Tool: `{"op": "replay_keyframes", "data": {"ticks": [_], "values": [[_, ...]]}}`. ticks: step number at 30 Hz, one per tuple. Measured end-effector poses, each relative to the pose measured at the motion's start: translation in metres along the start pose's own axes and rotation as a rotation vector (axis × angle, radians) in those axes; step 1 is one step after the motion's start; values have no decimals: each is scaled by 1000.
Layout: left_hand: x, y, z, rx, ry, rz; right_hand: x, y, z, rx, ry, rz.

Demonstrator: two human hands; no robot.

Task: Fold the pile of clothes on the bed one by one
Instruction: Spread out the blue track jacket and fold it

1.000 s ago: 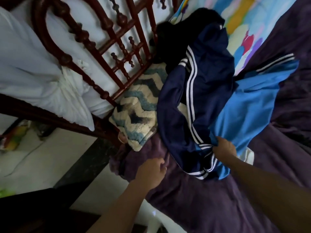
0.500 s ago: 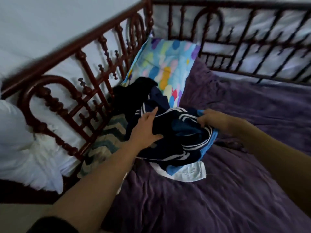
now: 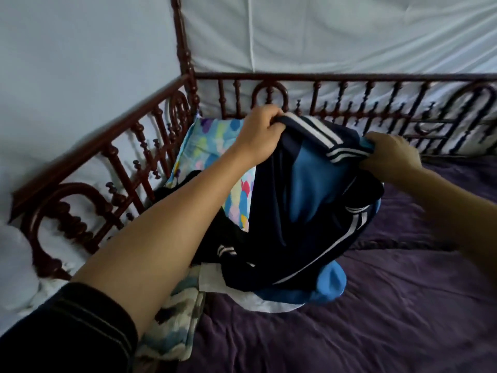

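Bed: the purple-sheeted bed (image 3: 376,319) stretches out to your right and towards you. That bare stretch looks like the natural spot to lay the piece flat.

Rail: the turned wooden rail (image 3: 349,76) runs along the far side and down your left. It stands close behind both hands.

Garment in hand: the navy track garment (image 3: 293,211), with light-blue panels and white stripes, is raised above the pile. Whether it is a jacket or trousers, you cannot tell yet. Its striped upper edge runs left to right between your hands and dips towards the right one. The rest hangs bunched, down and towards you, with the blue lower end resting on the bed.

Pillow: the multicoloured pillow (image 3: 212,146) leans in the far left corner, behind your left forearm and the garment.

Rest of the pile: a black garment (image 3: 183,181), a white garment (image 3: 212,275) and a chevron-patterned cloth (image 3: 174,327) lie against the left rail. They sit under and just beside the hanging one, and all are unfolded.

Left hand: your left hand (image 3: 259,133) is clenched round the striped edge at its higher, left end.

Right hand: your right hand (image 3: 390,157) grips the same edge at its lower, right end, and is a little blurred.

Deciding relation: the garment's weight hangs below and nearer you than both hands. Judged from that, you should carry it right, clear of the pile, and draw your hands apart.
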State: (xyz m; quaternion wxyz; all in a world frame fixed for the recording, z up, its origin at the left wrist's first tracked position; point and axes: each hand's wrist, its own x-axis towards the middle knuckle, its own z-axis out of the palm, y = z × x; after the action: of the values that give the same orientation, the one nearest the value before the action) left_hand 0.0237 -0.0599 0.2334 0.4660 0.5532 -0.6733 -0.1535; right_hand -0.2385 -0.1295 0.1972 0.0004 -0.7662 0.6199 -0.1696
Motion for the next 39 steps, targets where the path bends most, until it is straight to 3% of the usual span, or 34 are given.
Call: {"op": "replay_keyframes", "data": {"ticks": [4,6,8,11,13,17,19,21,23,25,28,30,34,39], "values": [[22,39,-38,-57,176,110,11,-8,-38,72,218,-35],[25,43,-55,-52,257,132,13,-12,-50,88,190,-46],[16,34,-64,-35,257,113,10,-20,-52,177,56,-45],[-13,-11,-65,106,155,-46,-8,-33,-43,412,-232,9],[-41,-51,-59,145,-7,-189,-21,-41,-33,502,-396,41],[-95,-81,-21,-22,-339,-349,-34,-57,-17,571,-534,47],[-109,-76,9,-94,-370,-285,-36,-60,-18,666,-528,107],[-108,-66,29,-192,-238,-269,-39,-54,-24,760,-521,99],[-94,-51,31,-325,-9,-321,-47,-35,-34,681,-505,-22],[-75,-34,27,-367,79,-257,-62,-8,-35,417,-497,-120],[-54,6,29,-293,-65,-44,-87,40,-14,48,-462,-86],[-45,30,38,-258,-117,40,-102,71,-3,-42,-444,2],[-20,65,55,-170,-144,66,-125,127,-19,341,-382,203],[13,86,69,17,-40,77,-164,172,-72,990,-282,266]]}}
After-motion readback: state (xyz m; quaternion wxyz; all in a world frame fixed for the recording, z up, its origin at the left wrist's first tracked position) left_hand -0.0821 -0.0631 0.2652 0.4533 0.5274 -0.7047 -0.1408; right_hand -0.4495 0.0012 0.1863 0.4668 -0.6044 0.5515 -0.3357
